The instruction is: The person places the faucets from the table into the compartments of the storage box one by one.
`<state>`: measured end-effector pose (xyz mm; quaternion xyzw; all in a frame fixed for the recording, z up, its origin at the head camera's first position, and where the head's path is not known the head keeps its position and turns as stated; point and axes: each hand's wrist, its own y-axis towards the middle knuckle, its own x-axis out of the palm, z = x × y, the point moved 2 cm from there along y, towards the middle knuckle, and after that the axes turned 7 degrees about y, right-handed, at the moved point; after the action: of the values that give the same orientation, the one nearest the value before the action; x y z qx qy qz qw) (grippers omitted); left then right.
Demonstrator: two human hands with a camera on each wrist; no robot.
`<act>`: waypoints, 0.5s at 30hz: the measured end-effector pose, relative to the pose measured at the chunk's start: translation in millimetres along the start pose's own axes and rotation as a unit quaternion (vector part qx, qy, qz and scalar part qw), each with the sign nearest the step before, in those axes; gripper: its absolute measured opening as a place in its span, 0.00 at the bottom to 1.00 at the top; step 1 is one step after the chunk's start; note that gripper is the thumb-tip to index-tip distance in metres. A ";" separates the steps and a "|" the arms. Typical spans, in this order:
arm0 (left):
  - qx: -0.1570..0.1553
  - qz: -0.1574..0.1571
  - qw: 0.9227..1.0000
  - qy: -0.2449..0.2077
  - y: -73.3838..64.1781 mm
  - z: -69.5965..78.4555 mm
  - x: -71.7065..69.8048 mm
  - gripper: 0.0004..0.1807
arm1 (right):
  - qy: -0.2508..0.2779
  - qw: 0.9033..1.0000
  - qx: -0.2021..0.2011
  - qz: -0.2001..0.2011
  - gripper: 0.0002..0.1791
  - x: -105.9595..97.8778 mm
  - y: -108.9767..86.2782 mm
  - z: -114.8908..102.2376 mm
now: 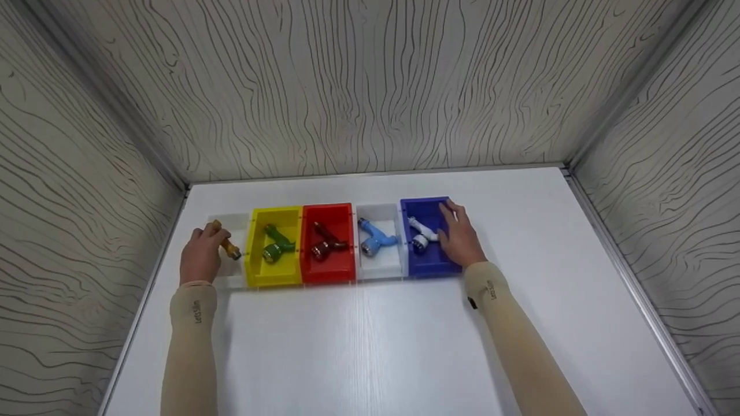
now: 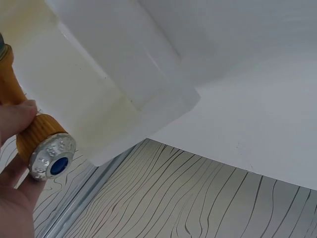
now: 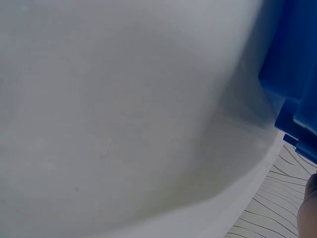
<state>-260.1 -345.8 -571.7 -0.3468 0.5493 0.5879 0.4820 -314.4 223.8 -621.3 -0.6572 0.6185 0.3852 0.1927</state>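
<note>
My left hand (image 1: 200, 258) pinches an orange-brown pipe-like piece (image 2: 39, 134) with a silver, blue-centred end, over the clear white bin (image 1: 234, 283) at the row's left end. My right hand (image 1: 462, 238) lies across the right rim of the blue bin (image 1: 433, 267), fingers spread, thumb beside a white branched piece (image 1: 424, 231); whether they touch I cannot tell. In the right wrist view, only part of a finger (image 3: 308, 210) shows below the blue bin's edge.
Between these bins stand a yellow bin (image 1: 274, 279) with a green piece (image 1: 279, 245), a red bin (image 1: 328, 275) with a dark brown piece (image 1: 326, 245), and a white bin (image 1: 381, 270) with a light blue piece (image 1: 377, 238). Wood-patterned panels (image 1: 370, 86) enclose the white table (image 1: 347, 346).
</note>
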 end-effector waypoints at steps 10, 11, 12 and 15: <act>0.027 0.034 0.998 0.049 -1.6 0.8 -0.5 0.15 | 0.000 1.000 -0.005 0.005 0.36 1.7 0.5 0.4; 0.029 0.037 0.997 0.055 -1.7 0.6 -0.7 0.15 | -0.001 1.000 -0.005 0.005 0.36 1.8 0.5 0.7; 0.030 0.038 0.997 0.062 -1.9 0.3 -0.8 0.16 | -0.001 1.000 -0.004 0.005 0.36 1.8 0.3 0.7; 0.023 0.032 0.996 0.075 -2.3 -0.2 -1.4 0.16 | 0.003 1.000 -0.002 0.004 0.36 1.3 0.0 0.8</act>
<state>-257.5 -346.5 -571.1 -0.3609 0.6079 0.5628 0.4283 -314.7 223.6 -622.8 -0.6563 0.6209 0.3854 0.1876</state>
